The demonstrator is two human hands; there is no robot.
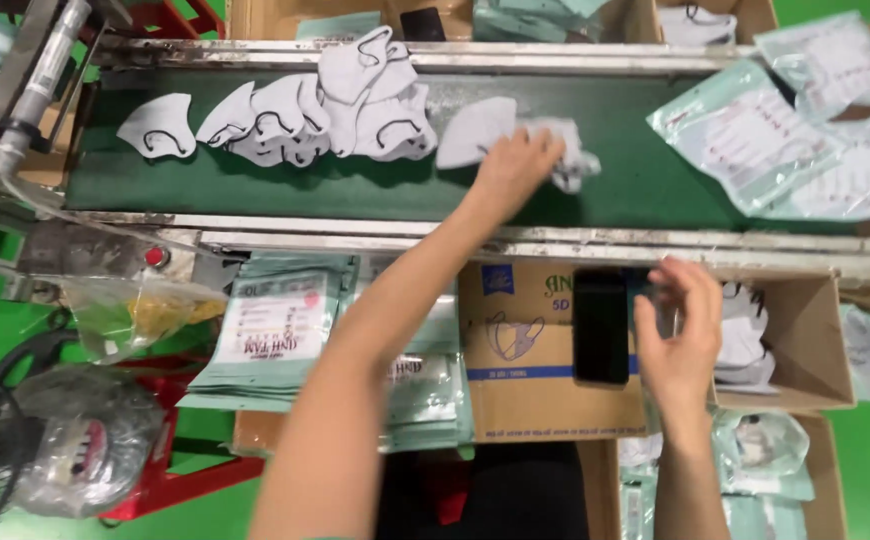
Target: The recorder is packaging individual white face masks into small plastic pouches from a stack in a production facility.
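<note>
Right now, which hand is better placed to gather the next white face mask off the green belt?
Left. The left hand is stretched over the green belt, already on a white mask beside the pile of masks. The right hand is off the belt, near the body, at a dark phone over the cardboard box.

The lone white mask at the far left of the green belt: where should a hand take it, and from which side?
Judging by its pose, pinch the lone white mask at its broad upper-right edge, coming from above on the near side. It lies flat and apart from the overlapping pile, so that edge is free; the dark ear loop near its lower edge looks thin and slack.
</note>
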